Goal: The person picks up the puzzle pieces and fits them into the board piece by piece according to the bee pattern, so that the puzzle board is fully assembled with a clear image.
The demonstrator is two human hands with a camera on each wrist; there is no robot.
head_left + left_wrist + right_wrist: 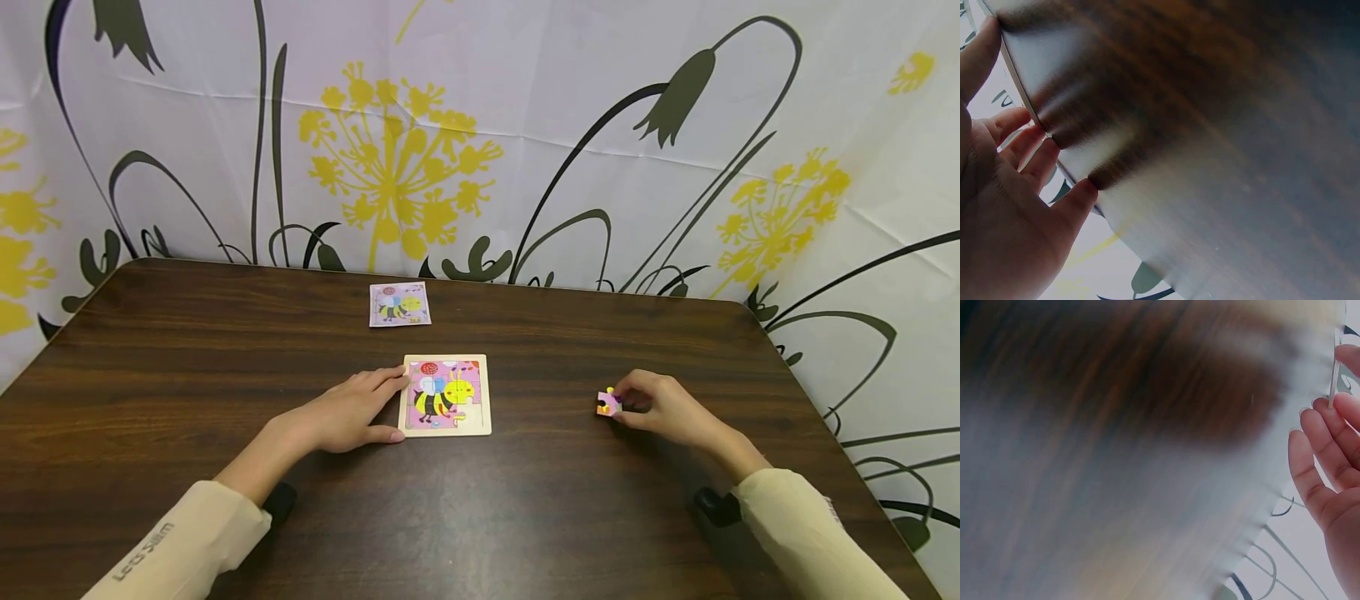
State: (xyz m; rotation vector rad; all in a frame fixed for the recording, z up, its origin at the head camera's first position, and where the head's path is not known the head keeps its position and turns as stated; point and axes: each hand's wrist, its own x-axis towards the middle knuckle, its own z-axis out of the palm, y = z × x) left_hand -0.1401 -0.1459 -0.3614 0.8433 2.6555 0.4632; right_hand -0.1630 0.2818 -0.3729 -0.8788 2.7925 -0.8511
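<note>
A wooden tray puzzle [486, 408] with a bee picture lies at mid-table, and a gap shows at its lower right. Along its left edge rests my left hand [348, 412], thumb and fingers spread and touching the frame. To the right, my right hand [663, 407] pinches a pink and yellow puzzle piece [609, 403] between thumb and fingers, apart from the puzzle. In the right wrist view the piece [1334, 378] appears edge-on as a thin strip by the fingertips. The left wrist view shows the left fingertips [1089, 184] down at the tabletop.
A small printed bee picture card [400, 305] lies behind the puzzle on the dark wood table [225, 333]. A white curtain [562, 75] with yellow and grey flowers hangs at the table's back edge. Dark wrist-worn devices [717, 507] sit under both wrists.
</note>
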